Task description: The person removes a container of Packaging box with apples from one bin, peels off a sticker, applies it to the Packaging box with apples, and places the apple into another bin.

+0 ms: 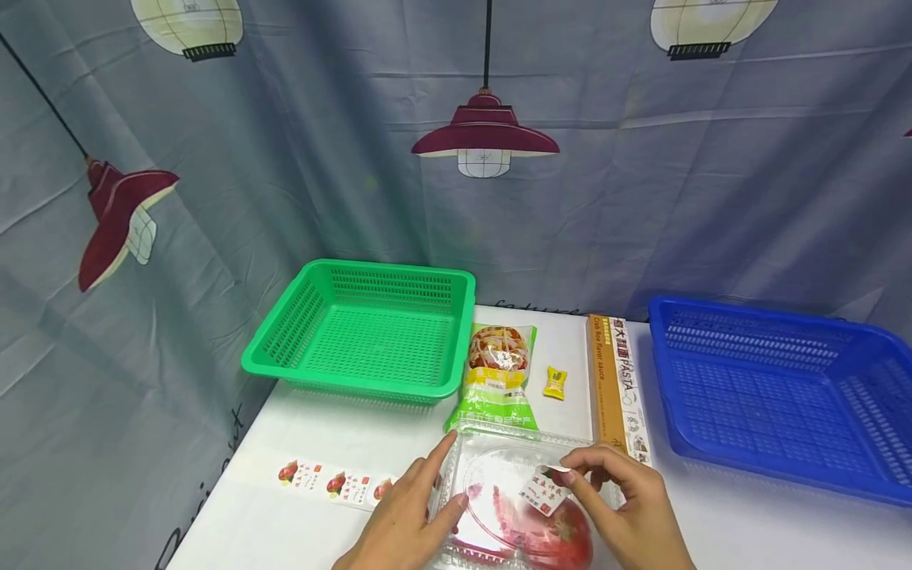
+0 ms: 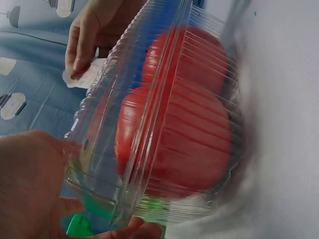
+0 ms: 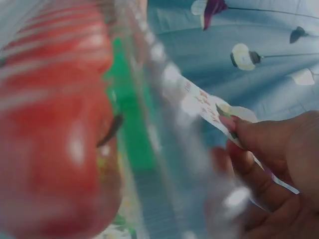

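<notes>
A clear plastic clamshell box (image 1: 492, 455) stands on the white table, its lid down. Large red fruits (image 2: 189, 134) lie inside; one shows a short dark stem in the right wrist view. My left hand (image 1: 406, 511) rests at the box's left edge, thumb on the lid, straight index finger along the rim. Between thumb and fingertips my right hand (image 1: 630, 503) pinches a white sticker label (image 1: 545, 492) with red print, over the lid's right half. One label corner appears bent. Whether the label touches the lid, I cannot tell.
Left on the table lies a strip of fruit-printed labels (image 1: 335, 483). Behind the box are a green food packet (image 1: 495, 380), a small yellow sachet (image 1: 555, 383) and a pasta box (image 1: 618, 388). A green basket (image 1: 363, 340) stands back left, a blue basket (image 1: 777, 396) right.
</notes>
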`<act>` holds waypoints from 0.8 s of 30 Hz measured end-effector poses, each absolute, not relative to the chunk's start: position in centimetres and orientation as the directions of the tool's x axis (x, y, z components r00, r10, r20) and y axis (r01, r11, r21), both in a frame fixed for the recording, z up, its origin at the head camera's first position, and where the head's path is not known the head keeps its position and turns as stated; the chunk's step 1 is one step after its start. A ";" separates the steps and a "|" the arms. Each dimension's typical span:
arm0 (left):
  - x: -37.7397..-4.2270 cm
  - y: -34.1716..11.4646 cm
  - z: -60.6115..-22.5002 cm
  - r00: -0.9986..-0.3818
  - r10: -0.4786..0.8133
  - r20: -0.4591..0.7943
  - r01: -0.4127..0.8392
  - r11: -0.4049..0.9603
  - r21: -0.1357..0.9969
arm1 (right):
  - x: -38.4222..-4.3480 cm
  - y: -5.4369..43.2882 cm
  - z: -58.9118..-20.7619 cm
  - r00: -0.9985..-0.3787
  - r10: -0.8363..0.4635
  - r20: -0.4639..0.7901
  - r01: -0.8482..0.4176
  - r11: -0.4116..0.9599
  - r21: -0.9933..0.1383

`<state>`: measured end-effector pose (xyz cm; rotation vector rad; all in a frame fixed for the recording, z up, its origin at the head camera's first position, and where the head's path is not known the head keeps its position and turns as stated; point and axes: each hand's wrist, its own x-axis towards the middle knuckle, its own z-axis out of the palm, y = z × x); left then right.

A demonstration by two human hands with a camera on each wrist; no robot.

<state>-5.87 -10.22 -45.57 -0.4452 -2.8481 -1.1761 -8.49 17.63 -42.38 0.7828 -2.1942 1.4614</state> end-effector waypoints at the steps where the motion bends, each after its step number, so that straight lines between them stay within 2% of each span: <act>1: -5.9 -10.2 -45.6 -0.959 0.249 0.136 0.272 0.677 0.684 | -8.6 17.7 -42.5 -0.779 -0.243 0.578 -0.627 0.287 -0.724; 8: -5.7 -10.0 -45.6 -0.968 0.221 0.116 0.239 0.687 0.686 | -9.5 17.5 -43.2 -0.857 -0.299 0.419 -0.498 0.275 -0.822; 12: -5.6 -9.9 -45.5 -0.970 0.216 0.107 0.230 0.695 0.682 | -10.0 17.7 -43.1 -0.873 -0.350 0.339 -0.444 0.284 -0.850; 16: -5.6 -9.9 -45.4 -0.969 0.220 0.112 0.236 0.697 0.677 | -10.1 18.5 -42.3 -0.871 -0.402 0.283 -0.419 0.305 -0.855; 24: -5.6 -9.8 -45.3 -0.971 0.223 0.090 0.223 0.698 0.681 | -11.5 19.2 -41.2 -0.817 -0.523 0.243 -0.440 0.293 -0.849</act>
